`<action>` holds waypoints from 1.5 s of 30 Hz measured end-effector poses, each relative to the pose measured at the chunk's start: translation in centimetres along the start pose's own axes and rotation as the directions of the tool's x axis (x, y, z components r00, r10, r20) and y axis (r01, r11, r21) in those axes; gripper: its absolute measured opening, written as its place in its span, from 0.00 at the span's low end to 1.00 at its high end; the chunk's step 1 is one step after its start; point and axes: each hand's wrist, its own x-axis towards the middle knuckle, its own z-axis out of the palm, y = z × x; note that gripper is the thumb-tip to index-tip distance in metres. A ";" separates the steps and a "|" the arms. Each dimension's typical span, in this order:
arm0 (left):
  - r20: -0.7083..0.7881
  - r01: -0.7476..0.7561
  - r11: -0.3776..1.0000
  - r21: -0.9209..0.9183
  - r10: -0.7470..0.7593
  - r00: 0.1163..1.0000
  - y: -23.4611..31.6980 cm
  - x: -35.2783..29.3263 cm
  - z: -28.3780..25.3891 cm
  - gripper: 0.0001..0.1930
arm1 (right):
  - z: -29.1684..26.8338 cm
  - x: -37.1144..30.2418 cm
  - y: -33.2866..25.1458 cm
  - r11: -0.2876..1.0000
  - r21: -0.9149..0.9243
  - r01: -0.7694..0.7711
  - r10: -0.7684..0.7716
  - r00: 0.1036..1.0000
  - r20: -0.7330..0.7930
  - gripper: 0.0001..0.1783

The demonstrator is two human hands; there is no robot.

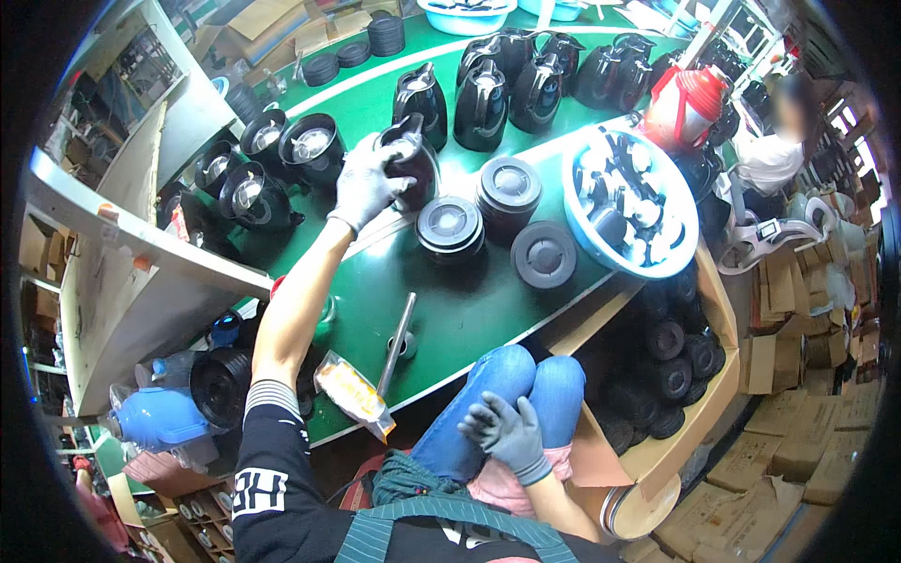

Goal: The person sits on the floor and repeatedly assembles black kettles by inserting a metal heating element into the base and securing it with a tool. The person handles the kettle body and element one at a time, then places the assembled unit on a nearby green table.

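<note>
Left hand (pixel 368 183) closed on a black jug (pixel 410 161) on the green counter (pixel 469 310). Right hand (pixel 507 432), open and empty, rests near the jeans (pixel 507 389), well apart from the jug.

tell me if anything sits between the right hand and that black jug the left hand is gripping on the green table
Yes. The right hand rests open over the knees, off the table. Between it and the black jug, gripped by the left hand, lie the green table edge and stacks of round black lids.

glossy black plastic kettle body (pixel 413 159) | upright, open top, no lid | on green work surface | gripped at its rim
</note>
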 end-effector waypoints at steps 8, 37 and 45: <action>-0.112 0.218 0.975 -0.047 -0.222 0.969 0.2 7.7 7.5 0.27 | -0.7 -0.5 -0.4 0.992 -0.122 0.004 -0.030 0.976 -0.218 0.38; 0.102 -0.278 0.951 0.138 0.266 0.959 12.9 -13.5 -19.6 0.18 | 24.9 10.4 2.6 -0.874 -0.156 0.460 0.175 0.598 0.782 0.43; 0.157 -0.381 0.894 -0.235 0.421 0.893 19.7 -22.5 -22.4 0.20 | 22.5 4.9 2.8 -0.838 -0.207 0.505 0.247 0.689 0.681 0.24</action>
